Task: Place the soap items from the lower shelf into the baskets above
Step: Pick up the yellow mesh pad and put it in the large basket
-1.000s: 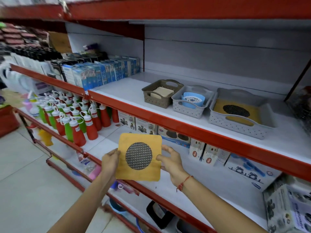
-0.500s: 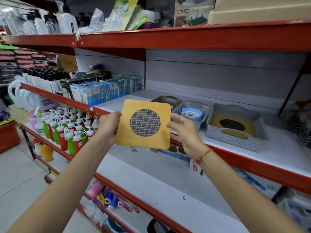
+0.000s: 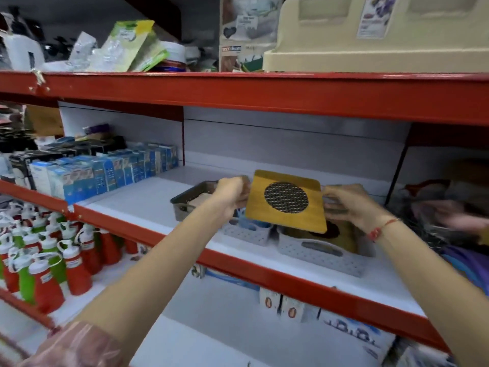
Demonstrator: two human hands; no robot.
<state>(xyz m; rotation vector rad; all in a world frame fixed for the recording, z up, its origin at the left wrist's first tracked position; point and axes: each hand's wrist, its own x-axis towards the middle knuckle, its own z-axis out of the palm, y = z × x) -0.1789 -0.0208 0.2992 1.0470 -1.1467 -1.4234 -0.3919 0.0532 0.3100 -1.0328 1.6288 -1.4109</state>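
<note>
I hold a square yellow soap dish (image 3: 287, 201) with a round dark mesh centre flat between both hands. My left hand (image 3: 232, 196) grips its left edge and my right hand (image 3: 349, 205) grips its right edge. The dish hovers over the large grey basket (image 3: 325, 251), which holds another yellow dish of the same kind, mostly hidden. A smaller grey basket (image 3: 247, 234) with a blue item stands to its left. Further left is a brown basket (image 3: 189, 198) with a beige item inside.
The baskets stand on a white shelf with a red front edge (image 3: 264, 272). Blue boxes (image 3: 105, 170) fill the shelf's left part. Red and green squeeze bottles (image 3: 47, 260) crowd the lower shelf at left, small boxes (image 3: 283, 304) sit below the baskets. Another red shelf (image 3: 264, 94) hangs overhead.
Both hands have lifted the yellow dish from the lower shelf level up and to the right, from in front of the shelf edge to above the large grey basket.
</note>
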